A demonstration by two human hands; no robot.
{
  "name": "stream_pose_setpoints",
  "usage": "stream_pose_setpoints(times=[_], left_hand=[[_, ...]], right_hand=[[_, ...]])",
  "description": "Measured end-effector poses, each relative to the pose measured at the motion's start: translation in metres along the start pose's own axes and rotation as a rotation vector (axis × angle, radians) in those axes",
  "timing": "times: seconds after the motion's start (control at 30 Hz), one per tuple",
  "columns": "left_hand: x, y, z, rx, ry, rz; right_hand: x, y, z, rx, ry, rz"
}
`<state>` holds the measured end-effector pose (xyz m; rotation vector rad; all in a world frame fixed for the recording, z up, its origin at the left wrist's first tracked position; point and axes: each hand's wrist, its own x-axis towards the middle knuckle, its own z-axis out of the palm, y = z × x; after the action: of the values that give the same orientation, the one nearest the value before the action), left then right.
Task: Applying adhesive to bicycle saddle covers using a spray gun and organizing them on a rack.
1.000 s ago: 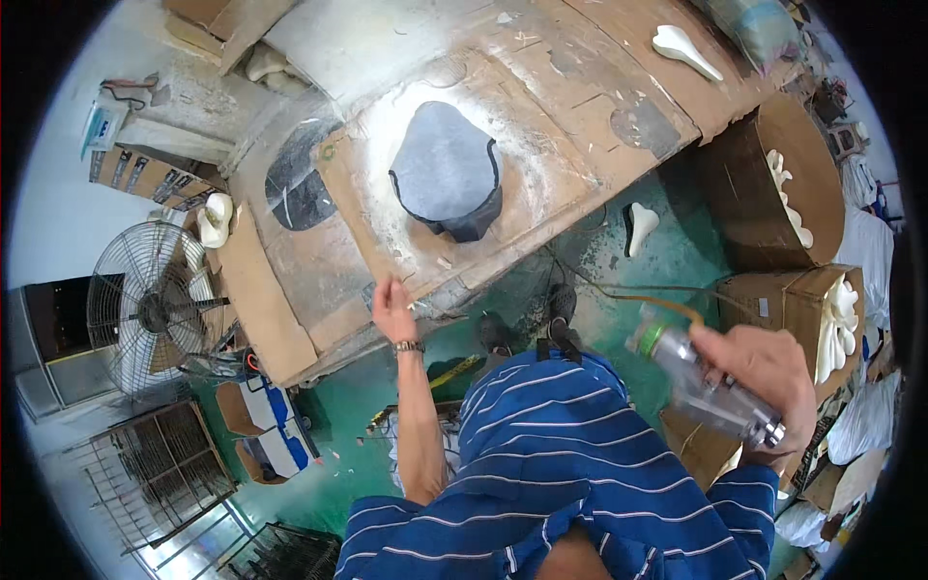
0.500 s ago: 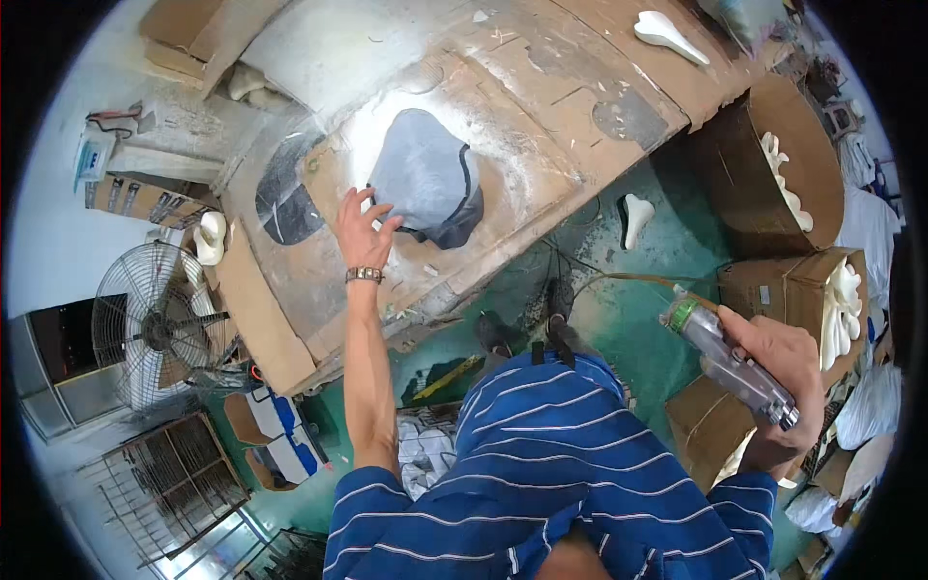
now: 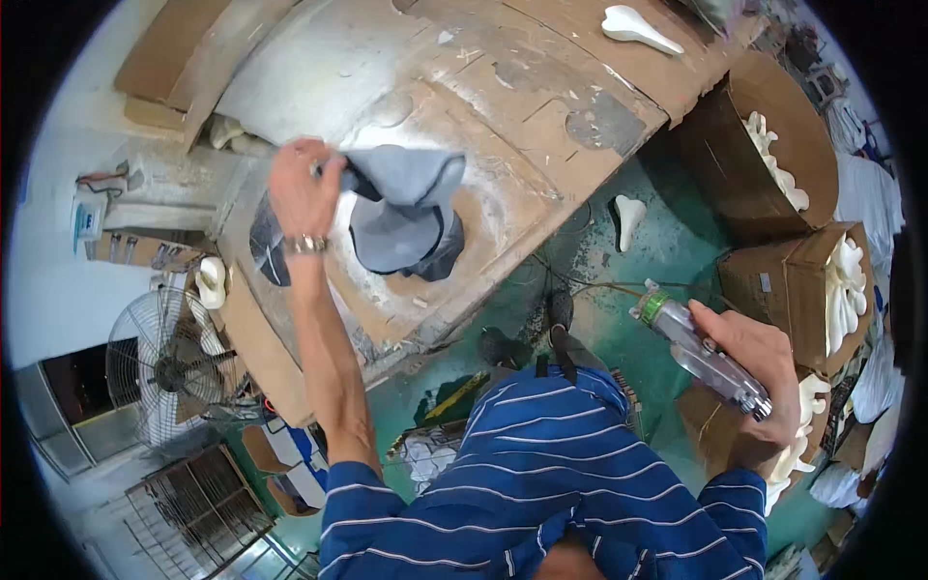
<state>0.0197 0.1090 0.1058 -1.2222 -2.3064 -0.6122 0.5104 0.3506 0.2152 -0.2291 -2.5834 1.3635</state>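
Note:
My left hand (image 3: 302, 189) reaches out over the workbench and grips the edge of a grey sheet (image 3: 406, 208), which is folded up and lifted at its left side. The sheet lies on a brown cardboard board (image 3: 503, 184) dusted with white. My right hand (image 3: 759, 362) is held out to the right over the green floor, closed around a silvery spray gun (image 3: 698, 350) with a green cap at its tip. A thin hose runs from the gun toward the bench.
White moulded saddle-shaped parts lie on the bench (image 3: 638, 27) and on the floor (image 3: 628, 217). Open cardboard boxes (image 3: 764, 155) full of such parts stand at the right. A standing fan (image 3: 169, 362) is at the left. Black shoes (image 3: 503, 346) rest on the green floor.
My left hand has moved from the bench's near edge up onto the grey sheet and taken hold of it, folding it up. My right hand with the spray gun stayed roughly in place.

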Motion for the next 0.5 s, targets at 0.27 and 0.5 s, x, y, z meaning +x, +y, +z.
stream_pose_setpoints(times=[0.27,0.5], left_hand=[[0.131,0.035,0.103,0.089,0.294,0.057],[0.021,0.093,0.302,-0.009,-0.652,-0.376]], right_hand=[[-0.015,0.039,0.000,0.061,0.120,0.254],[-0.019,0.057,-0.006,0.046,0.082,0.302]])
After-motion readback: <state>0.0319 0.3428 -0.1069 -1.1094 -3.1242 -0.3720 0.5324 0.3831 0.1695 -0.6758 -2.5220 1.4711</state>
